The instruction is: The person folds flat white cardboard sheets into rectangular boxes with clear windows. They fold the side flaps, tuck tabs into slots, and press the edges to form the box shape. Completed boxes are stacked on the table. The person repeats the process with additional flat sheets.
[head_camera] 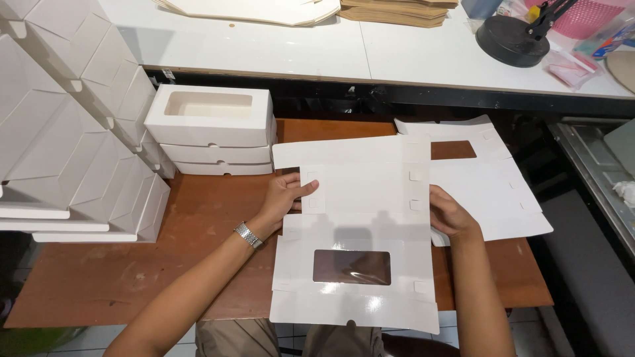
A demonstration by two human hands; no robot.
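A flat white cardboard box blank with a clear window cutout near its front lies on the brown wooden table. My left hand grips the blank's left side flap, thumb on top; a metal watch is on that wrist. My right hand holds the blank's right edge, fingers partly tucked under the card. More flat white blanks lie under and to the right of it.
Three folded white window boxes are stacked at the back left. Tall stacks of folded boxes fill the left side. A white counter behind holds flat card sheets, a black lamp base and a pink basket.
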